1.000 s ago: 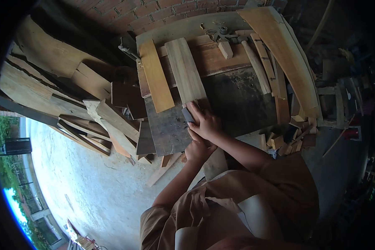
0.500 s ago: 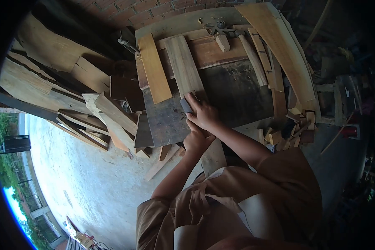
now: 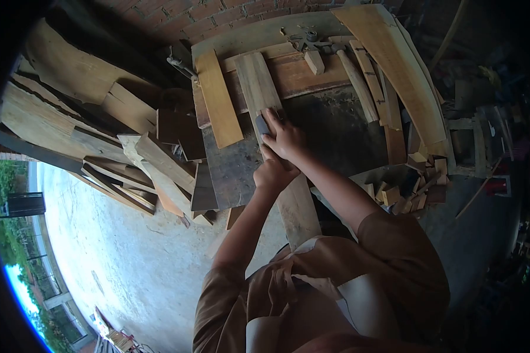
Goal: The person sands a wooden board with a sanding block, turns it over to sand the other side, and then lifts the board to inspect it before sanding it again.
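Note:
A long pale wooden board (image 3: 256, 79) lies lengthwise in front of me, running from the back of the bench toward my body. On its face sits a small grey sanding block (image 3: 262, 125), its far end visible. My right hand (image 3: 287, 140) is closed over the block, fingers pointing away from me. My left hand (image 3: 274, 173) is closed right behind it, at the block's near end, where its grip is mostly hidden. A yellowish plank (image 3: 219, 100) lies to the left of the board.
Beneath the board is a dark work surface (image 3: 347, 141). A hammer (image 3: 353, 76) and a small wood block (image 3: 314, 62) lie toward the back. A wide plank (image 3: 394, 70) lines the right edge. Offcuts (image 3: 418, 182) are heaped at right; boards (image 3: 94, 112) are stacked at left.
Both hands and the sanding block have slid forward along the board, away from my body. More of the board's near end shows now.

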`<state>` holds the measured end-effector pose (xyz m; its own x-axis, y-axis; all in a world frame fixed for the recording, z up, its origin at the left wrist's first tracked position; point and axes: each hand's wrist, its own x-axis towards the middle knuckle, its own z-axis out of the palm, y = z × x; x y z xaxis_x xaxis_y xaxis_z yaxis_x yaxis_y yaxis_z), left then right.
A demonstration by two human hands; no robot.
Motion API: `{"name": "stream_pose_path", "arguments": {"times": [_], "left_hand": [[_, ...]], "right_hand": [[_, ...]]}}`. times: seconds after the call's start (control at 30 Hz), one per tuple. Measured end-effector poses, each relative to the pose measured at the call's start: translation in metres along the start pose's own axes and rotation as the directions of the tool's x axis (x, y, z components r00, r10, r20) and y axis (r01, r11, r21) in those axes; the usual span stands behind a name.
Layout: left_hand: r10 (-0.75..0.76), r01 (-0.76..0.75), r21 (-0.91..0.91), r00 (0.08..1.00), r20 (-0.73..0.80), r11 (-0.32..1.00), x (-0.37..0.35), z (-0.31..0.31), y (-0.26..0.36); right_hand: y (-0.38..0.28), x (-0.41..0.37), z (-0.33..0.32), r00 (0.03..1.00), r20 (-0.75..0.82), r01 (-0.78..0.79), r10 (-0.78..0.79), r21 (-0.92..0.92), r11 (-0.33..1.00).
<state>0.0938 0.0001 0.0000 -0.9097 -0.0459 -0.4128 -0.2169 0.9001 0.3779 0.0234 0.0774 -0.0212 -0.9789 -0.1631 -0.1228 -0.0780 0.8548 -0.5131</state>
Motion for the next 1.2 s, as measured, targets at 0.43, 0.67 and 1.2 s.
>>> {"name": "stream_pose_path", "arguments": {"times": [0.43, 0.67, 1.2], "left_hand": [[0.088, -0.066, 0.239, 0.993, -0.079, 0.969, 0.225, -0.111, 0.017], [0.071, -0.070, 0.164, 0.997, -0.001, 0.984, 0.142, -0.070, 0.014], [0.063, -0.067, 0.028, 0.991, 0.116, 0.997, -0.078, 0.058, 0.014]], "right_hand": [[-0.022, 0.243, -0.037, 0.998, -0.056, 0.007, -0.005, 0.038, 0.999], [-0.008, 0.158, -0.022, 0.999, -0.031, -0.011, 0.011, -0.019, 1.000], [0.045, -0.097, -0.001, 0.999, -0.025, 0.029, -0.028, 0.050, 0.998]]}}
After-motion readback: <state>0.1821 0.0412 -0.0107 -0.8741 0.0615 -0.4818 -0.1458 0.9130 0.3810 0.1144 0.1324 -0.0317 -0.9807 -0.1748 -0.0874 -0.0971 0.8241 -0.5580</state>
